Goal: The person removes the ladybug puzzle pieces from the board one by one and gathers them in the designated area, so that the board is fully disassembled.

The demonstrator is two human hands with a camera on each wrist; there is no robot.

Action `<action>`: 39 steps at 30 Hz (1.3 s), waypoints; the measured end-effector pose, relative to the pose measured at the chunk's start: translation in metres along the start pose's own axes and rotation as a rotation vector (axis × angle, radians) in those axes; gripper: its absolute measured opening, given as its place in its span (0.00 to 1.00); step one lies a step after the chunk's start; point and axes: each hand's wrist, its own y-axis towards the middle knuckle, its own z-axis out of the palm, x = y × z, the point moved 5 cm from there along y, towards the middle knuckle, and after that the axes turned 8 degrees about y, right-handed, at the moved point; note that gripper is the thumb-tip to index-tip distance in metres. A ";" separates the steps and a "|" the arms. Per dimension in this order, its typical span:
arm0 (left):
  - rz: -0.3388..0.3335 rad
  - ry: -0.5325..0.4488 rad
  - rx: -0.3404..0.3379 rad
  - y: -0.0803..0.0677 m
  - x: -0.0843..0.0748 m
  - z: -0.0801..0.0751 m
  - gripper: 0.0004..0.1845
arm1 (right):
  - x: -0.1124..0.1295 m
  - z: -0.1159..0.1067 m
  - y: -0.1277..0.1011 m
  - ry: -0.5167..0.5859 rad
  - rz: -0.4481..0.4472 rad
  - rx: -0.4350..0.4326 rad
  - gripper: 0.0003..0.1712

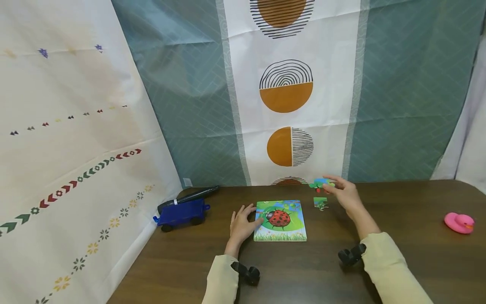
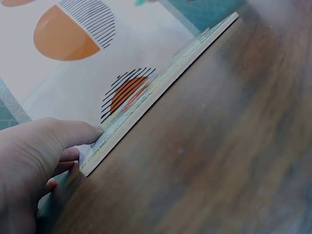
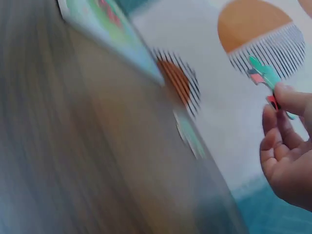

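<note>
A ladybug puzzle board (image 1: 280, 221) lies flat on the dark wooden table (image 1: 398, 261). My left hand (image 1: 242, 224) rests at the board's left edge, fingers touching its side (image 2: 105, 146). My right hand (image 1: 343, 193) is raised behind the board's right side and pinches a green and blue puzzle piece (image 1: 319, 183) between thumb and fingertips; the same piece (image 3: 265, 77) shows blurred in the right wrist view. A second loose piece (image 1: 320, 202) lies on the table just below that hand.
A blue toy cart (image 1: 181, 213) with a black marker-like object (image 1: 188, 197) behind it sits at the table's left rear. A pink rubber duck (image 1: 459, 222) rests far right. Patterned cloth hangs along the back and left.
</note>
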 end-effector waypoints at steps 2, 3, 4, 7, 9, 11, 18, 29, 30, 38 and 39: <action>-0.002 0.001 0.005 0.000 0.001 0.000 0.27 | -0.004 -0.015 0.000 -0.070 0.032 0.057 0.35; -0.004 0.001 0.002 0.000 0.002 -0.002 0.27 | -0.006 -0.020 0.000 -0.099 0.039 0.083 0.35; -0.007 -0.001 -0.005 0.000 0.003 -0.004 0.27 | -0.007 -0.022 0.000 -0.121 0.036 0.109 0.34; -0.025 0.000 -0.020 -0.002 0.008 -0.012 0.27 | -0.013 -0.023 0.000 -0.162 0.034 0.164 0.32; -0.025 0.011 -0.029 -0.003 0.009 -0.016 0.26 | -0.018 -0.022 0.001 -0.162 0.031 0.172 0.30; -0.033 0.017 -0.036 -0.003 0.008 -0.017 0.26 | -0.024 -0.022 0.000 -0.150 0.054 0.168 0.31; 0.006 0.000 0.006 0.005 -0.005 -0.002 0.27 | -0.041 -0.046 -0.006 -0.196 0.109 0.113 0.34; 0.000 0.007 0.002 0.006 -0.005 -0.001 0.27 | -0.047 -0.043 -0.002 -0.320 0.044 0.089 0.29; 0.003 0.009 -0.002 0.006 -0.004 -0.001 0.27 | -0.047 -0.043 -0.002 -0.335 0.033 0.087 0.29; 0.001 0.008 0.016 0.000 -0.002 0.003 0.28 | -0.049 -0.043 -0.005 -0.486 -0.017 0.107 0.25; -0.003 0.004 0.015 0.000 -0.001 0.003 0.28 | -0.050 -0.041 -0.005 -0.492 -0.015 0.114 0.25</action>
